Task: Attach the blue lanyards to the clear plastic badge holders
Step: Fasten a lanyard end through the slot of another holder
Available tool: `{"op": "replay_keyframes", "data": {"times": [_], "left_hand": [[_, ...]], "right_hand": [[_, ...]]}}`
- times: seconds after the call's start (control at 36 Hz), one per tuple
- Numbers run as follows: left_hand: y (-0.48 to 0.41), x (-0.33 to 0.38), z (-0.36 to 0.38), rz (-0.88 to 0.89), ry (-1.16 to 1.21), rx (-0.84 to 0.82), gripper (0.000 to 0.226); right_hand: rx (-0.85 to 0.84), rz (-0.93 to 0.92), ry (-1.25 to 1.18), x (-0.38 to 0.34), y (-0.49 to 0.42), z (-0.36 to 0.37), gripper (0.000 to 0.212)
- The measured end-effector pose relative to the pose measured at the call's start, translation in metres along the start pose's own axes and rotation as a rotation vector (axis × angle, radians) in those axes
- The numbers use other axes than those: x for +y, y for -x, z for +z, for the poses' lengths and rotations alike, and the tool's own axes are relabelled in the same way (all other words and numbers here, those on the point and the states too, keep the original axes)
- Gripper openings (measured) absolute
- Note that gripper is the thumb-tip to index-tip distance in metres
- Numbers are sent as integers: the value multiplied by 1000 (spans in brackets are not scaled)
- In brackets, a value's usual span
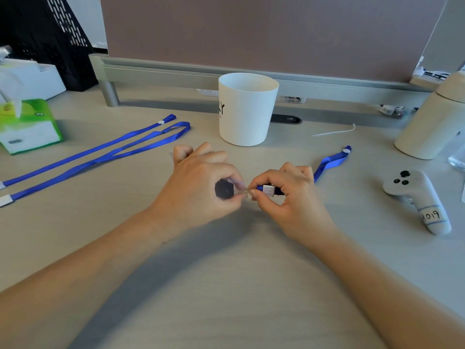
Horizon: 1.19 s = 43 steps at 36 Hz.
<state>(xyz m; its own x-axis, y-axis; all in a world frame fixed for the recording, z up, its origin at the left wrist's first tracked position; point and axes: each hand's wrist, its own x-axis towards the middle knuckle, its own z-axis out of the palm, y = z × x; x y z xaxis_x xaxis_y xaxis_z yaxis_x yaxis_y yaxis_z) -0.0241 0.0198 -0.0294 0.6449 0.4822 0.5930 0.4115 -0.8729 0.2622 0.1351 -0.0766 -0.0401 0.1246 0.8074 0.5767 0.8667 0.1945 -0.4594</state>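
- Head view, centre: my left hand [201, 182] hovers over the bench [226, 285] with every finger curled. Thumb and forefinger close round a small black piece [224, 189] with flat sides.
- My right hand [284, 195] is just beside the left one, fingertips almost meeting. Its fingers [261, 183] pinch the end of a blue lanyard [332, 159] right at the silver crimp [268, 190].
- A short tip pokes out past the crimp toward my left thumb. It is too small and blurred for me to tell whether it touches the black piece.
- The rest of that lanyard runs out behind my right hand and lies on the bench, ending in a fold with a white dot.
- Left side: two more blue lanyards [100, 153] lie stretched out flat, side by side, well apart from my hands, their white-tipped ends at the left edge.
- Behind my hands stands a white cup [247, 109], upright.
- Far left: a green tissue pack [27, 127], and a black perforated rack [45, 34] behind it.
- Right side: a pale grey controller [417, 197] with a handwritten label lies on the bench, and a cream container [432, 122] stands beyond it.
- A thin white tie [334, 132] lies between the cup and the container.
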Motion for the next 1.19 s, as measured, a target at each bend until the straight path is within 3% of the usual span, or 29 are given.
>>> {"op": "replay_keyframes", "data": {"times": [0.39,1.19], "left_hand": [[0,-2,-3,-36,56,-31,10],[1,-6,-1,-81,118,-106,7]], "right_hand": [[-31,30,-54,1,0,2,8],[-64,-89,0,1,0,6,6]]}}
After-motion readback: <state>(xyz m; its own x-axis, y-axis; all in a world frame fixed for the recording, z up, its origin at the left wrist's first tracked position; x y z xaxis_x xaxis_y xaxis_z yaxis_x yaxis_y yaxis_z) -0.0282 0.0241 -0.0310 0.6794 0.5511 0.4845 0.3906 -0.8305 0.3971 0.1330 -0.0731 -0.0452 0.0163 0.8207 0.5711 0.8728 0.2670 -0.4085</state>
